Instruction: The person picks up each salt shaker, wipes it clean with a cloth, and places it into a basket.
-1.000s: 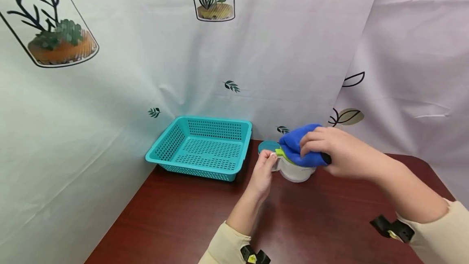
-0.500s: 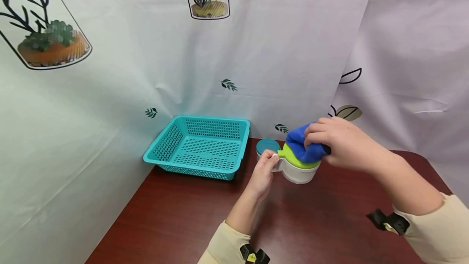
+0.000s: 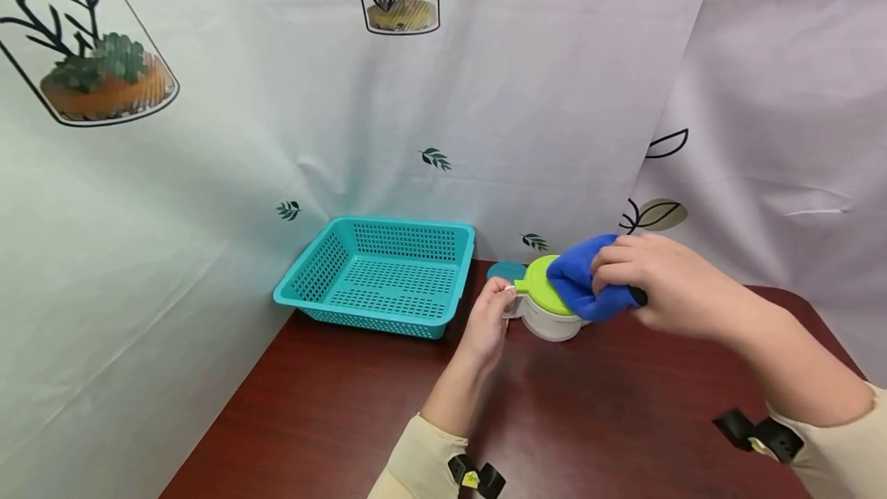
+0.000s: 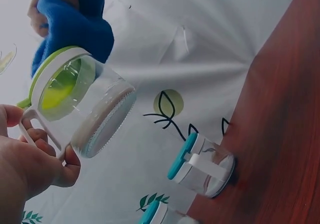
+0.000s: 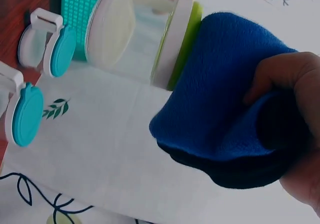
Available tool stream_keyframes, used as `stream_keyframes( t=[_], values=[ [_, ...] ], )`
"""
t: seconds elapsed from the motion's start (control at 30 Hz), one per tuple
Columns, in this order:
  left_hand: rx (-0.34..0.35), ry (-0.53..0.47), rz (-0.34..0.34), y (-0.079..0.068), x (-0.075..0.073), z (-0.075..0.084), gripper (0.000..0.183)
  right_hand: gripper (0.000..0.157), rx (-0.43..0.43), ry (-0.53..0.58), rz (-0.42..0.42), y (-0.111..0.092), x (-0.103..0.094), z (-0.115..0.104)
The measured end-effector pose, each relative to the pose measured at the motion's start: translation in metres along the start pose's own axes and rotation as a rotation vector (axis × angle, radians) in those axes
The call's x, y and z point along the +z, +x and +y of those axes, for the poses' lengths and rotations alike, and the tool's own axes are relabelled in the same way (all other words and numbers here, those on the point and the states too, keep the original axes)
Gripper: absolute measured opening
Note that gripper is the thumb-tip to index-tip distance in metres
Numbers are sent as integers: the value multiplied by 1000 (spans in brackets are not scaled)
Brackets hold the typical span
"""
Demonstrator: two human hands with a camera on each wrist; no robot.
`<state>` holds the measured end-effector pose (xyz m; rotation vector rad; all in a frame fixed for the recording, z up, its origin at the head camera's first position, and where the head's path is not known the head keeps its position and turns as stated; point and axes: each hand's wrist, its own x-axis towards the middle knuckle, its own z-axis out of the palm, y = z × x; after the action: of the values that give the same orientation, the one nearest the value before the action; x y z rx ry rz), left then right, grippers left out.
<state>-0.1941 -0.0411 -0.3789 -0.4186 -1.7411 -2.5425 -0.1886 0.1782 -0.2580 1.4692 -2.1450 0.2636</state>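
Note:
A clear jar (image 4: 100,103) with a lime-green lid (image 3: 542,283) and a white handle is held up off the table. My left hand (image 3: 487,322) grips the jar by that handle, fingers curled through and around it, as the left wrist view shows. In my right hand (image 3: 644,276) is a bunched blue cloth (image 3: 582,276), which lies against the right part of the lid. The right wrist view shows the cloth (image 5: 225,88) folded over, its near side dark, with the thumb and fingers clasping it. Some white residue or contents shows at the jar's base.
Two smaller jars with teal lids, one nearer (image 5: 62,51) and one beside it (image 5: 27,116), stand at the table's back, largely hidden from the head view. A teal perforated basket (image 3: 367,322) sits to the left on the dark red table (image 3: 333,399). Printed fabric (image 3: 554,98) hangs behind.
The cloth covered most of the lid a second ago; it has slid over it to the right edge, exposing more green. The jar has shifted slightly left since half a second ago.

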Motion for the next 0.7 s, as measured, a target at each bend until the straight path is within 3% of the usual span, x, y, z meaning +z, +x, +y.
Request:
stream_keyframes(
  t=[0.17, 0.33, 0.7],
  values=[
    [-29, 11, -23, -3, 8, 0, 12, 39, 25, -45, 27, 5, 4, 6],
    [-47, -3, -15, -5, 12, -5, 13, 40, 12, -22, 24, 15, 13, 0],
    [-13, -9, 31, -1, 2, 0, 13, 42, -37, 27, 31, 3, 7, -13]
  ],
)
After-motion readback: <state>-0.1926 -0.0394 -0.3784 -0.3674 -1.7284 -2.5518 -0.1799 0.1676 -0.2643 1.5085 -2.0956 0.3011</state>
